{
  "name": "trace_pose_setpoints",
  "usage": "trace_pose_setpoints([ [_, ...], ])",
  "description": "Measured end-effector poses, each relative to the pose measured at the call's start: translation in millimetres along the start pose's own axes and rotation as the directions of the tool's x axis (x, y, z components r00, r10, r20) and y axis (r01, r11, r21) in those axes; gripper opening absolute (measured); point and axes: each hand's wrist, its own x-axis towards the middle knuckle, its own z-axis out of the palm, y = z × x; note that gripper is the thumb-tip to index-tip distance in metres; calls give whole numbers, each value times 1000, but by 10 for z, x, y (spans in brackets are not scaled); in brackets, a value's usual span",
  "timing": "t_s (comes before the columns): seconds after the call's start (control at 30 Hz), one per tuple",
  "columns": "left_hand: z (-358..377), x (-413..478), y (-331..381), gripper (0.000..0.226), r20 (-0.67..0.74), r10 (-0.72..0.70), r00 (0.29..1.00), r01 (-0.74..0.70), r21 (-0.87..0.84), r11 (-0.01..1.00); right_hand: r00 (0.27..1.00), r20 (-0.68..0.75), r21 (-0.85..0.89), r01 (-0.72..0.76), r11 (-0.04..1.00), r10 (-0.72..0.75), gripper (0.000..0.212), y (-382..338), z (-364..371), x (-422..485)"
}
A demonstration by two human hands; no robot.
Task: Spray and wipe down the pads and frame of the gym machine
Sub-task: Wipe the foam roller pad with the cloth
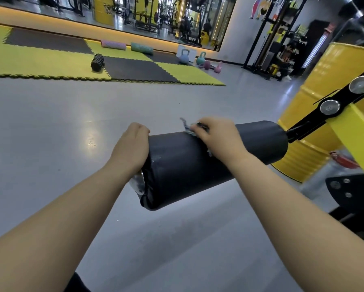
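Left hand [132,146] holding matte black roller pad [189,173], right hand [219,140], cloth [186,127]

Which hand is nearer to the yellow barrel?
Right. The right hand holds a cloth on the black pad, left of the barrel; the left hand grips the pad's free end, farther left.

You have one camera, worn on your head, looking forward and down along both forearms. It sits close over the roller pad [198,171], which fills the middle of the wide-angle view, your left hand [132,144] at its near end, your right hand [217,138] with the cloth [187,128] on top. The yellow frame [354,131] cuts in at the right edge; the mats [39,60] and mirror [134,9] lie far ahead.
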Motion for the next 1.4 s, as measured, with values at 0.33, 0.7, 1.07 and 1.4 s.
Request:
trace_pose_setpoints([
  [0.33,30,-486,-90,47,-209,472,856,-492,-51,869,979,7,233,198,952,-206,21,-880,158,-352],
  [0.7,3,-647,-143,50,-152,599,786,-589,107,801,938,-191,69,-282,957,290,28,472,-136,-94],
  [1.07,53,-763,-51,31,-160,740,653,-680,305,667,940,-284,164,240,957,-188,29,3,134,-362],
  [1.4,569,-392,840,53,491,439,753,-636,714,293,854,-300,279,-346,896,424,24,1099,-165,-157],
])
